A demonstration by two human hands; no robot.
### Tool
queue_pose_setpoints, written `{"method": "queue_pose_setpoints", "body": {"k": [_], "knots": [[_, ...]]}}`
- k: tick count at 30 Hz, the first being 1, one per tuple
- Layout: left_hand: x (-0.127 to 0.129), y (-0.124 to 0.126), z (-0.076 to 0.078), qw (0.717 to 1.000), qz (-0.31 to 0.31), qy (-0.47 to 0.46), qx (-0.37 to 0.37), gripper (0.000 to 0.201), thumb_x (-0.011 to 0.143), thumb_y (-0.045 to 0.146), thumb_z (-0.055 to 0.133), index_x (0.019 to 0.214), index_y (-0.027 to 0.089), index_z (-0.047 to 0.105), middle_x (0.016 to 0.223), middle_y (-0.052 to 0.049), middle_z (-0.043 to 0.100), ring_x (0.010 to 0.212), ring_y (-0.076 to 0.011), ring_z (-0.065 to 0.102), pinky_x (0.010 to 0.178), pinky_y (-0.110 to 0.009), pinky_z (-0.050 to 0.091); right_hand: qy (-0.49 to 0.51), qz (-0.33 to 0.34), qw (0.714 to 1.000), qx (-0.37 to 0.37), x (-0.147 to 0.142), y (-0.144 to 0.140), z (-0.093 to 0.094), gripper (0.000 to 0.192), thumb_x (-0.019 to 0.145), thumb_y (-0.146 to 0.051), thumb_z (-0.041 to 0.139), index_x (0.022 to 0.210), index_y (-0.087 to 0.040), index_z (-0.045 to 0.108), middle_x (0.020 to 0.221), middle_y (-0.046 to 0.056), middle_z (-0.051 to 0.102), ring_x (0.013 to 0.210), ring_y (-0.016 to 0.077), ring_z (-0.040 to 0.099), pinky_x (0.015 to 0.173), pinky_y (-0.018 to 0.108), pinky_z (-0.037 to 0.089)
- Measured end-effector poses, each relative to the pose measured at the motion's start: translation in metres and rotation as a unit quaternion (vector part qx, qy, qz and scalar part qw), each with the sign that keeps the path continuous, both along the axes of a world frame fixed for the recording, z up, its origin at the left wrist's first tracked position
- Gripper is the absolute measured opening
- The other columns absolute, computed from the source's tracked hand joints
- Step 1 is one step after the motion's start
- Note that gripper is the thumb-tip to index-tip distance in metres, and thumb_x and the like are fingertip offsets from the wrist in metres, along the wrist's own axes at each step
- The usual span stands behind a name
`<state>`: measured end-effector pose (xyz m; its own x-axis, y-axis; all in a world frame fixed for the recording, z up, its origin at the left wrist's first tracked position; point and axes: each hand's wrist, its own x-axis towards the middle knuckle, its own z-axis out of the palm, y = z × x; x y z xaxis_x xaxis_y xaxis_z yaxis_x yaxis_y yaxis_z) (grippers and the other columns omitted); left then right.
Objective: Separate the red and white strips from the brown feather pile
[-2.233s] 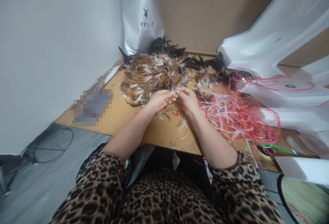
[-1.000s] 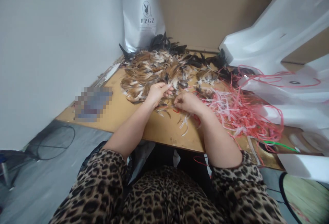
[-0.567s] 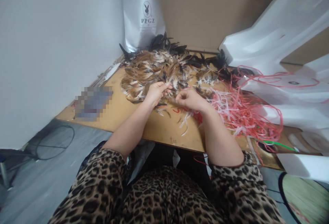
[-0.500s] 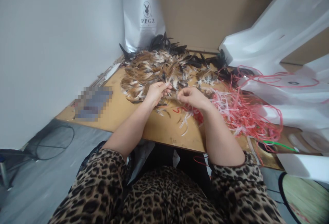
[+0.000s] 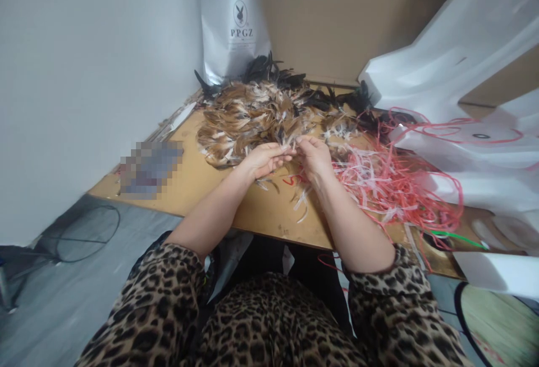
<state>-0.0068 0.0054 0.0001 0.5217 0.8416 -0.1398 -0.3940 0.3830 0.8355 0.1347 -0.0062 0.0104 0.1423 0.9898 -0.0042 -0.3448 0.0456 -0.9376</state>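
My left hand (image 5: 266,160) is closed in a pinch on a small tuft of brown and white feathers (image 5: 291,130), which sticks up past the fingertips. My right hand (image 5: 314,155) meets it there, thumb and fingers pressed together at the tuft's base; whatever it pinches is too small to make out. Just beyond both hands spreads a heap of brown feathers (image 5: 236,117), with black feathers (image 5: 269,69) along its back. Some loose feather wisps (image 5: 301,204) lie on the table (image 5: 269,210) below my hands.
A tangle of pink and white strips (image 5: 391,182) covers the table's right side. Behind the feathers stands a white bag (image 5: 236,24) with a rabbit logo. White plastic sheeting (image 5: 421,75) bulges in from the right. A blurred-out flat object (image 5: 151,170) lies at the left.
My right hand has moved left and slightly up, and its fingertips now meet those of my left hand. My left hand has shifted a little right.
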Motion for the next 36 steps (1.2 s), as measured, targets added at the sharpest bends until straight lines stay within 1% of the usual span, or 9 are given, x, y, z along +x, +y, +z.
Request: {"method": "queue_pose_setpoints", "body": {"k": [6,11,14,18,23,26,29,33,36], "knots": [[0.0018,-0.0006,0.0009,1.000,-0.006,-0.014,-0.011,0.011,0.079,0.011,0.057,0.083,0.005,0.065,0.083,-0.010,0.069,0.059,-0.0043,0.061,0.049,-0.010,0.044,0.001,-0.022,1.000,0.018,-0.0098,-0.0055,-0.0008,0.021,0.060,-0.031,0.069,0.069,-0.019,0.054,0.055,-0.005,0.054,0.047,0.0070,0.049,0.047,0.021,0.042],[0.0023,0.0007,0.0015,0.999,0.039,-0.026,-0.013,0.006,0.078,0.010,0.059,0.077,0.006,0.064,0.073,-0.005,0.067,0.055,-0.0020,0.058,0.048,-0.009,0.042,0.015,-0.004,1.000,0.011,-0.0098,-0.0065,-0.0017,0.026,0.058,-0.034,0.072,0.073,-0.019,0.056,0.057,-0.005,0.056,0.050,0.0072,0.052,0.050,0.020,0.044],[0.0024,0.0005,0.0025,0.997,0.071,-0.016,0.014,0.006,0.076,0.012,0.061,0.075,0.006,0.063,0.070,-0.005,0.066,0.056,-0.0027,0.058,0.050,-0.010,0.043,0.012,0.022,1.000,-0.007,-0.0088,-0.0057,-0.0025,0.031,0.057,-0.039,0.073,0.074,-0.018,0.058,0.058,-0.004,0.059,0.049,0.0060,0.050,0.047,0.018,0.041],[0.0029,-0.0014,0.0051,0.993,0.103,0.007,0.060,0.011,0.073,0.017,0.066,0.075,0.007,0.063,0.070,-0.005,0.066,0.057,-0.0037,0.059,0.052,-0.012,0.043,-0.004,0.061,0.997,-0.039,-0.0082,-0.0061,-0.0018,0.036,0.058,-0.047,0.071,0.071,-0.016,0.057,0.061,-0.001,0.062,0.048,0.0052,0.049,0.042,0.017,0.035],[0.0048,-0.0052,0.0093,0.987,0.115,0.054,0.097,0.018,0.068,0.024,0.070,0.073,0.007,0.063,0.069,-0.006,0.067,0.057,-0.0052,0.060,0.054,-0.014,0.043,-0.029,0.088,0.995,-0.036,-0.0065,-0.0055,-0.0025,0.036,0.061,-0.050,0.068,0.070,-0.017,0.057,0.062,-0.001,0.062,0.050,0.0067,0.051,0.044,0.019,0.037],[0.0059,-0.0064,0.0097,0.986,0.110,0.067,0.109,0.020,0.067,0.024,0.071,0.071,0.007,0.063,0.067,-0.006,0.066,0.059,-0.0070,0.061,0.054,-0.015,0.043,-0.017,0.073,0.997,-0.028,-0.0057,-0.0042,-0.0036,0.035,0.057,-0.046,0.072,0.068,-0.018,0.054,0.061,-0.002,0.060,0.051,0.0072,0.052,0.047,0.020,0.039],[0.0058,-0.0054,0.0080,0.987,0.112,0.061,0.100,0.018,0.070,0.025,0.069,0.075,0.008,0.063,0.072,-0.007,0.068,0.061,-0.0069,0.062,0.055,-0.015,0.043,0.005,0.043,0.999,-0.014,-0.0067,-0.0049,-0.0023,0.034,0.054,-0.040,0.076,0.065,-0.019,0.052,0.057,-0.004,0.057,0.049,0.0066,0.049,0.049,0.021,0.041],[0.0045,-0.0027,0.0049,0.989,0.125,0.041,0.070,0.017,0.073,0.024,0.066,0.078,0.009,0.062,0.078,-0.006,0.068,0.061,-0.0054,0.062,0.054,-0.014,0.043,0.014,0.017,1.000,0.011,-0.0101,-0.0084,0.0006,0.030,0.055,-0.036,0.075,0.065,-0.019,0.053,0.053,-0.006,0.053,0.047,0.0059,0.046,0.051,0.021,0.043],[0.0043,-0.0023,0.0035,0.991,0.110,0.037,0.061,0.015,0.073,0.022,0.066,0.077,0.008,0.062,0.075,-0.006,0.068,0.059,-0.0055,0.061,0.053,-0.014,0.043,0.011,0.012,1.000,0.022,-0.0122,-0.0100,-0.0001,0.029,0.057,-0.037,0.074,0.066,-0.019,0.054,0.056,-0.005,0.055,0.049,0.0069,0.049,0.052,0.022,0.044]]}}
